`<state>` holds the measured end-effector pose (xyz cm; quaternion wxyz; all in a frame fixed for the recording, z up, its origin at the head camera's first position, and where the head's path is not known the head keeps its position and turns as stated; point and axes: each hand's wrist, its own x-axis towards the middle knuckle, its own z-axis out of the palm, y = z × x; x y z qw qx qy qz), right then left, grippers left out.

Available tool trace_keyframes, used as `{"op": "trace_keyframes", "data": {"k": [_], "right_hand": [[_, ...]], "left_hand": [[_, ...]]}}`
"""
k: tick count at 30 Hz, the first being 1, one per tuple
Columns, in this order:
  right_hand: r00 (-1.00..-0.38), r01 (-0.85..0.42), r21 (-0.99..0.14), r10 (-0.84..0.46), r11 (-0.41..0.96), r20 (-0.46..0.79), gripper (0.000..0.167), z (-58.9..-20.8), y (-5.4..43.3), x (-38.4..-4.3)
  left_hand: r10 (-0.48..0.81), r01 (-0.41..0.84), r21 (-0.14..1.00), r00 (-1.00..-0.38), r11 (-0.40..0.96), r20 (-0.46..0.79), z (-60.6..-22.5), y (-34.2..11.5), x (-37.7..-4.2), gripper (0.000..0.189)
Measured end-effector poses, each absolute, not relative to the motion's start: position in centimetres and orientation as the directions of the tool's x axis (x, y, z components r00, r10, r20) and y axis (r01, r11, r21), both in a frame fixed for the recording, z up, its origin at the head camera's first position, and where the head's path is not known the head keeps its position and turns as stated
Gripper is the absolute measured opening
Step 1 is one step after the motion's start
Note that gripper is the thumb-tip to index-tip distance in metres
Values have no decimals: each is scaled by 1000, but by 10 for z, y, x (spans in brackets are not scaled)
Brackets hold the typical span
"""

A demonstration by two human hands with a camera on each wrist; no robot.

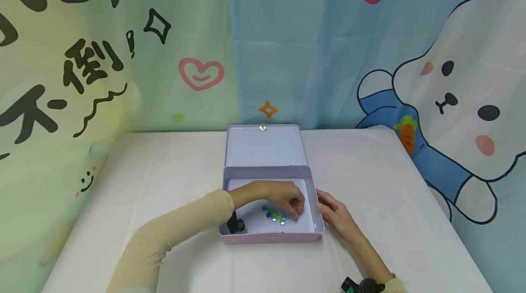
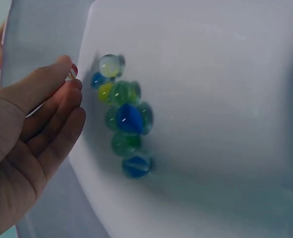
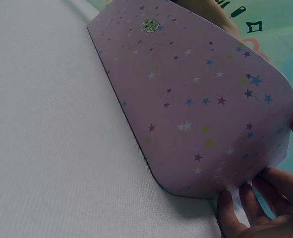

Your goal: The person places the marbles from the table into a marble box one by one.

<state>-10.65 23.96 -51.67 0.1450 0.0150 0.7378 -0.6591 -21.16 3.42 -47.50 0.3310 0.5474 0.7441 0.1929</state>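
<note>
A lilac box [image 1: 269, 238] stands on the white cloth with its lid [image 1: 265, 147] raised at the back. My left hand [image 1: 283, 197] reaches over its inside. Thumb and index finger pinch a glass marble [image 2: 73, 72] with red and white streaks, seen close in the left wrist view. Beside these fingers, several green, blue, yellow and clear marbles [image 2: 125, 94] lie clustered on the box floor. My right hand [image 1: 334, 213] rests against the box's right outer side. In the right wrist view, its fingertips [image 3: 246, 191] touch the lower part of the star-printed wall and the thumb lies by the rim.
A white cloth [image 1: 176, 165] covers the table around the box. Behind hangs a printed curtain [image 1: 279, 46] with hearts, lettering and a cartoon animal. A round metal clasp [image 3: 149, 25] sits on the box front. A black wrist camera [image 1: 235, 223] overlaps the box's left wall.
</note>
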Motion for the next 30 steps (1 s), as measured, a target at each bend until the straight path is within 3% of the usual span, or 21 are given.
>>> {"op": "trace_keyframes", "data": {"k": [24, 30], "right_hand": [[-959, 228, -967, -146, 110, -242, 56, -517, 243, -105], [-957, 218, -966, -164, 141, -240, 55, -517, 240, -106]], "left_hand": [[926, 710, 599, -234, 371, -296, -485, 41, -205, 15], [949, 699, 644, -270, 311, -165, -455, 19, -219, 16]]}}
